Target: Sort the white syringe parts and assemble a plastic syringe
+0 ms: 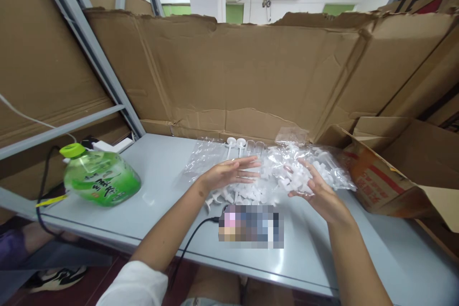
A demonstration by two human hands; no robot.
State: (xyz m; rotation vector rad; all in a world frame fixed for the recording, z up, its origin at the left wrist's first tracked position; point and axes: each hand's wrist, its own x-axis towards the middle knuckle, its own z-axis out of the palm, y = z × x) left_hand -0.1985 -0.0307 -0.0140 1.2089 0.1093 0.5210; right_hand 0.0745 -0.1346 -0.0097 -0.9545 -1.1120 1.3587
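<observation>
My left hand [231, 173] is held with its fingers stretched out, above a heap of small white plastic parts [251, 193]. My right hand [319, 191] has its fingers spread beside a clear plastic bag [339, 172] with more white parts in and around it; whether it touches the bag I cannot tell. Neither hand holds anything. Behind my left hand lie two white plunger-like pieces with round heads [231, 142] and clear ribbed tubes [260, 147]. Another clear plastic bag [204, 153] lies flat to their left.
A blurred-out device [251, 226] with a black cable [193, 239] lies near the table's front edge. A large green bottle [102, 177] stands at the left. An open cardboard box [387, 172] sits at the right. Cardboard sheets [244, 67] wall off the back.
</observation>
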